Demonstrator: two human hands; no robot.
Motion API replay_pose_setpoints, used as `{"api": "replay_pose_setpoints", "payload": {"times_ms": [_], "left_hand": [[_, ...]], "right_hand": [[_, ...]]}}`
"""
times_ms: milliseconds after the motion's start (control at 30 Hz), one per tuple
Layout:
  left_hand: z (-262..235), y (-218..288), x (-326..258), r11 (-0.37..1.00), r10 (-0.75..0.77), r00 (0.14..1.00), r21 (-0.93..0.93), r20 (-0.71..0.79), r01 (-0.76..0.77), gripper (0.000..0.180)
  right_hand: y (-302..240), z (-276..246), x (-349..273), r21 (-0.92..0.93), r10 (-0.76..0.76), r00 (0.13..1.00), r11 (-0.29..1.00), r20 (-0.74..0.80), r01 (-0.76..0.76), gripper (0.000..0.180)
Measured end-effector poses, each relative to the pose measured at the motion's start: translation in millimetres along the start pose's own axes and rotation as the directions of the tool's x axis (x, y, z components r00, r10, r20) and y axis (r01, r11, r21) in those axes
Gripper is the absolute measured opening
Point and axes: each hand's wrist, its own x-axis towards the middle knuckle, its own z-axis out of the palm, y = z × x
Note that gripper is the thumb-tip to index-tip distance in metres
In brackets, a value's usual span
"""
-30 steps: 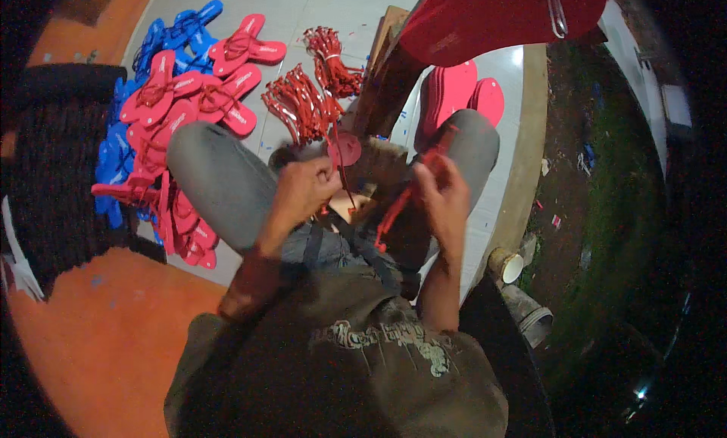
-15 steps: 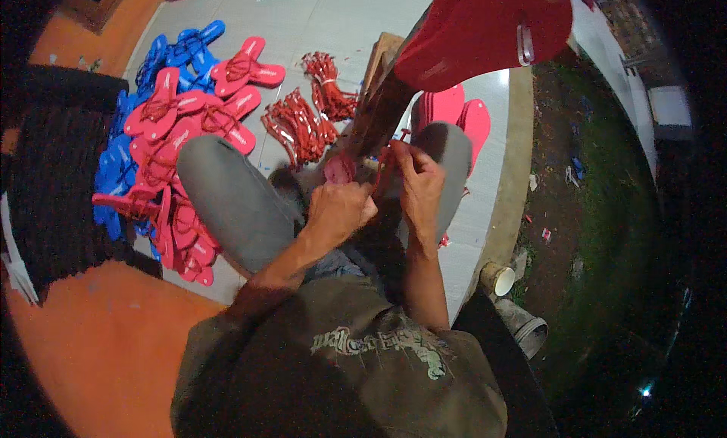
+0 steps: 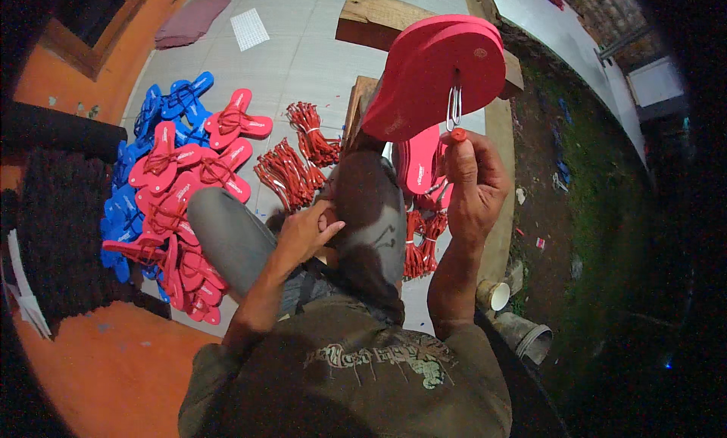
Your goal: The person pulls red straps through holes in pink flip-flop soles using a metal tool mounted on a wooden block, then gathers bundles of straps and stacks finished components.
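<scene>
My right hand (image 3: pixel 477 184) is raised, thumb and fingers pinched on a red strap end (image 3: pixel 459 135) with a round head. Just above it, a narrow metal loop (image 3: pixel 453 108) sticks out of a hole in the red flip-flop sole (image 3: pixel 424 78). This sole appears stacked with another, tilted up in front of a wooden beam. Whether the strap end touches the loop I cannot tell. Beside my bent knee, my left hand (image 3: pixel 303 229) is closed with its fingers curled; what it holds, if anything, is hidden.
Strapped red flip-flops (image 3: pixel 170 173) and blue flip-flops (image 3: pixel 125 203) are heaped at left. Bundles of red straps (image 3: pixel 288 173) lie mid-floor, with more straps (image 3: pixel 424 245) near my right knee. Further red soles (image 3: pixel 416 161) stand behind my right hand. A wooden beam (image 3: pixel 379 17) crosses beyond.
My right hand has risen from between my knees to the metal loop, bringing the red strap end. My left hand has moved left and down. More of the far floor shows.
</scene>
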Motion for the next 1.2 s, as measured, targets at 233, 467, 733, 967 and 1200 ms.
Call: {"api": "replay_pose_setpoints", "payload": {"times_ms": [233,467,733,967,1200], "left_hand": [[39,-34,-9,0.997,-0.074,0.995,-0.009,0.071,0.075,0.033],[61,-70,0,1.0,-0.007,1.0,-0.027,0.013,0.008,0.035],[63,-59,5,0.994,-0.107,0.98,0.037,0.165,0.103,0.034],[50,-61,0,0.998,-0.055,0.998,0.022,0.031,0.054,0.029],[12,-30,11,0.957,-0.162,0.987,-0.246,-0.008,0.155,0.022]], "right_hand": [[-5,-7,8,-0.11,0.142,0.986,0.985,0.087,-0.132,0.015],[-30,-6,36,-0.458,0.255,0.964,0.868,0.082,-0.191,0.021],[-33,-23,37,-0.7,-0.097,0.908,0.606,0.407,0.378,0.014],[-10,-26,66,-0.523,-0.271,0.962,0.818,0.018,0.24,0.033],[-4,-3,67,-0.261,-0.034,0.997,0.965,-0.062,0.016,0.024]]}}
